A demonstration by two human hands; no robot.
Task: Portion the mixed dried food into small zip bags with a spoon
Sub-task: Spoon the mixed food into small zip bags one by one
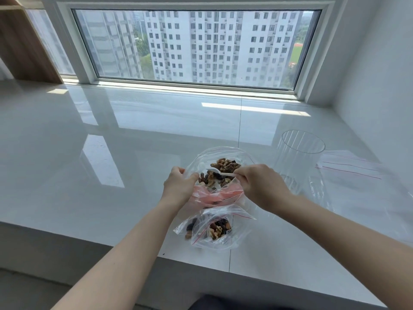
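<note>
A large clear bag (214,153) of mixed nuts and dried fruit (225,165) lies open on the white counter. In front of it my left hand (178,186) grips the mouth of a small zip bag (214,193) that holds some of the mix. My right hand (261,186) pinches the handle of a white plastic spoon (220,173), whose bowl is over the small bag's opening. Two filled small zip bags (218,229) lie nearer the counter's front edge, below my hands.
An empty clear ribbed plastic cup (299,153) stands to the right. Behind and beside it lie flat empty zip bags (350,166) with red seal lines. The glossy counter (111,153) runs to a window at the back; its front edge is near the filled bags.
</note>
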